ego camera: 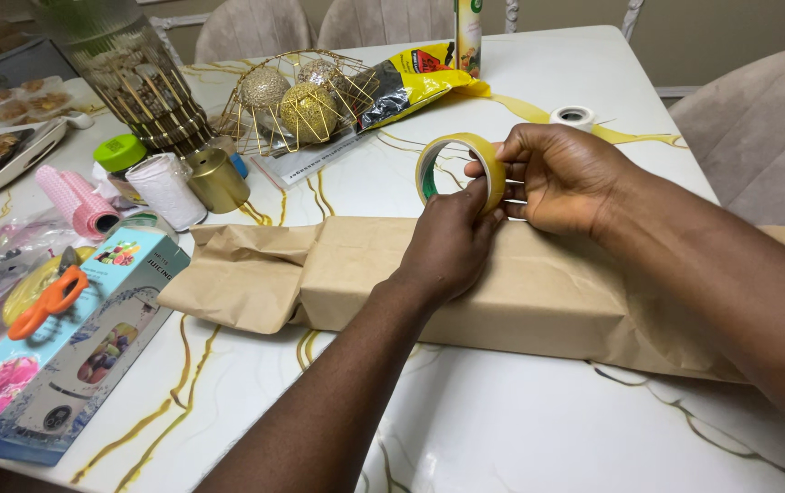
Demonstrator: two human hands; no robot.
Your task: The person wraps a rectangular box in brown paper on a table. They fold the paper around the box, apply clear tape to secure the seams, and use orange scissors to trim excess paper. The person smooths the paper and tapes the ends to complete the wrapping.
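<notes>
A long box wrapped in brown paper (pixel 539 292) lies across the white marble-look table (pixel 520 429). Just above it, my right hand (pixel 561 178) grips a roll of clear yellowish tape (pixel 459 171), held upright on its edge. My left hand (pixel 452 242) rests over the parcel with its fingertips pinching at the roll's rim, where the tape's end is. The loose paper end at the parcel's left (pixel 228 278) is crumpled and unsealed.
A colourful product box (pixel 64 356) with orange scissors (pixel 46 301) on it lies at the left. Behind are a pink roll (pixel 78 201), a white roll (pixel 166 189), a gold cap (pixel 215 180), a wire basket with glittery balls (pixel 297 100), a yellow snack bag (pixel 415 78) and a small white tape roll (pixel 573 116).
</notes>
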